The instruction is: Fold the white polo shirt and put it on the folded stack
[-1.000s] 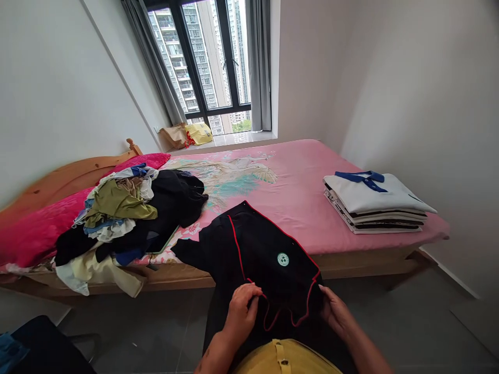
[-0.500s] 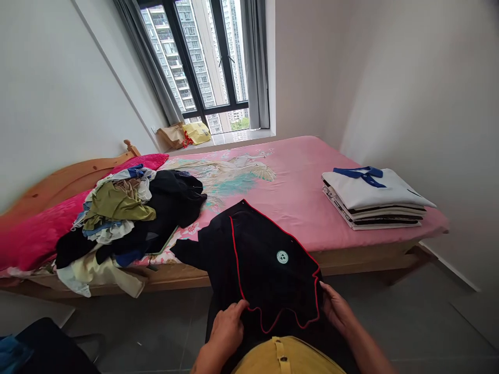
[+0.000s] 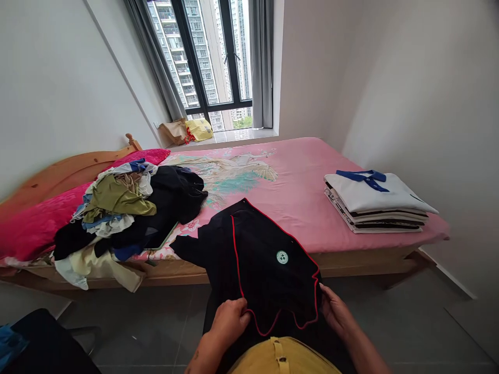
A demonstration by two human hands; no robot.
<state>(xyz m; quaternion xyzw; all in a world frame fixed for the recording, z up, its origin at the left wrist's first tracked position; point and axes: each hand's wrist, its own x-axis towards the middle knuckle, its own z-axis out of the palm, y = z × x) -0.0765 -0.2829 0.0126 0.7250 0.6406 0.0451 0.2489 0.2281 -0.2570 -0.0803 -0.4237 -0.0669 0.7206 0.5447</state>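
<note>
A black garment with red edging [image 3: 268, 270] and a round pale-green badge is spread before me; whether it is an apron or a top I cannot tell. Its far part lies on the bed's front edge, and the near part comes down towards my lap. My left hand [image 3: 230, 322] is closed on the near left part of the garment, beside the red trim. On the right, my right hand [image 3: 337, 311] pinches its side edge, with the fingertips partly behind the cloth. A short black flap [image 3: 189, 250] sticks out at the garment's left.
A jumbled heap of clothes [image 3: 117, 202] covers the bed's left end, beside a dark pink pillow [image 3: 42, 221]. Folded clothes [image 3: 374, 200] are stacked on the pink sheet [image 3: 300, 176] at right. Bags [image 3: 198, 130] stand on the windowsill. A dark chair [image 3: 47, 343] is at lower left.
My left hand has shifted slightly and its fingers have curled in more on the cloth. The garment and right hand stay nearly in place; the view has tilted a little.
</note>
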